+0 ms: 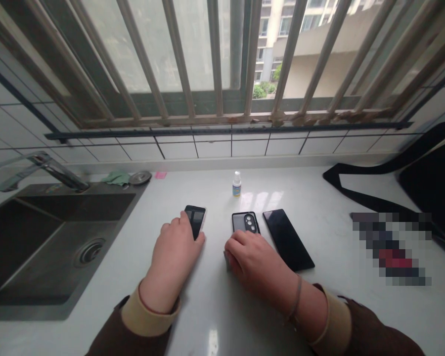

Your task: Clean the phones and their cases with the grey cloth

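Note:
My left hand (176,247) grips a smartphone (197,217) lying on the white counter, fingers along its left side and thumb at its right edge. The phone has a dark screen and a pale edge. My right hand (252,254) is closed on a grey cloth (227,260); only a bit of it shows below the curled fingers. Just beyond that hand lies a black phone case (240,221) with camera cutouts, its lower part hidden by the hand. To the right, a larger black phone (289,240) lies flat. A small white spray bottle (237,185) stands upright behind them.
A steel sink (70,201) with a faucet (59,170) is at the left. By its back corner lie a green cloth (115,178), a metal drain strainer (140,177) and a pink slip (160,175). A black strap (359,169) and a blurred-out object lie at the right.

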A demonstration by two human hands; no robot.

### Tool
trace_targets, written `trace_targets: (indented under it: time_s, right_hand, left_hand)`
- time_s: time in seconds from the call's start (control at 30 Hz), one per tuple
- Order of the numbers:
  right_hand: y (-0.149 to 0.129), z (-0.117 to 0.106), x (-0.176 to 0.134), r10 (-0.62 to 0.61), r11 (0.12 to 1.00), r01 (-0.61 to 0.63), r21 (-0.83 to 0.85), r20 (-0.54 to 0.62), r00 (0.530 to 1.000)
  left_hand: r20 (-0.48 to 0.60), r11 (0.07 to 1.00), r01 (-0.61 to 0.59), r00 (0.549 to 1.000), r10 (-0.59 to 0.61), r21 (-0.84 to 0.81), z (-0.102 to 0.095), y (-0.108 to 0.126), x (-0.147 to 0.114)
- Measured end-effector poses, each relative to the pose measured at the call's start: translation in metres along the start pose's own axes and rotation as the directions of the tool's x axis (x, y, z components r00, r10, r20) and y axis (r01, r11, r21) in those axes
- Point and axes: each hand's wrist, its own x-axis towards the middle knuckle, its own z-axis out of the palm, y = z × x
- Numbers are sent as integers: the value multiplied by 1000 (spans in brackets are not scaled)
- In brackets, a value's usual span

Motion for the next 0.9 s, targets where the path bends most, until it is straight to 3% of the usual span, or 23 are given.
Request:
trace_targets:
  time_s: [0.2,0.27,0.43,0.53,0.7,0.8,0.9]
  right_hand:
    - [3,8,0,42,996,-44,78,28,999]
    - [3,8,0,-1,997,-1,76,28,1000]
    - [4,8,1,-54,997,52,52,37,998]
    - [5,10,1,-44,997,42,65,28,999]
    - [7,12,1,-33,997,33,67,8,999]
    - [6,10,2,-42,996,43,80,-16,999]
    - [4,6,2,-52,991,57,123,-42,998]
  left_hand:
    - [-130,987,-67,990,48,-149,-5,6,3]
    - [-116,986,-72,992,55,-149,-3,7,3]
    - [-15,994,83,996,-84,-67,8,2,2]
    - [34,993,35,999,-31,-114,13,1,2]
    - [21,992,-6,1000,8,-123,16,3,2]
    - [-58,988,-9,998,0,-153,13,5,4]
    - [-232,955,-116,971,51,-273,7,5,6]
